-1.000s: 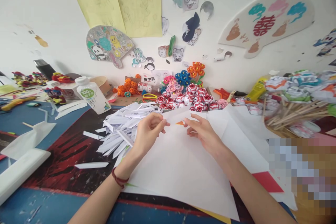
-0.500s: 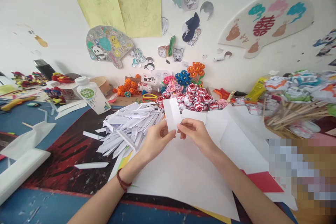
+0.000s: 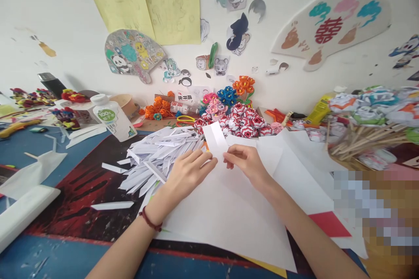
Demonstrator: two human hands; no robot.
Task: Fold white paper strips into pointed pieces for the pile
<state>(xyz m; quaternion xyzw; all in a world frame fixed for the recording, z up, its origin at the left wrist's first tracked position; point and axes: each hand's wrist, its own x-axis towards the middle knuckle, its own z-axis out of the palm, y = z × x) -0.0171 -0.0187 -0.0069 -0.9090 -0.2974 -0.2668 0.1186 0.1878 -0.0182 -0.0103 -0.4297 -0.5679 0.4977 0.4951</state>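
A small white paper strip (image 3: 215, 137) with a lengthwise crease stands upright between my hands. My right hand (image 3: 244, 161) pinches its lower right edge between thumb and fingers. My left hand (image 3: 191, 170), back upward, has its fingertips bent at the strip's lower left edge; the thumb is hidden beneath. Large white sheets (image 3: 229, 222) lie below both hands. To the left of the strip is a heap of folded white paper strips (image 3: 157, 152), with a single folded strip (image 3: 111, 205) lying apart on the dark mat (image 3: 81, 187).
Red-and-white paper flowers (image 3: 245, 124) stand behind my hands. A white bottle (image 3: 113, 117) is at the back left, a white box-like object (image 3: 28, 213) at the left edge. Bundled wooden sticks (image 3: 363, 141) and a red sheet (image 3: 330, 224) are on the right.
My left hand has rolled over so that its back faces up and its thumb is no longer visible. My right hand still pinches the strip. The view has shifted slightly.
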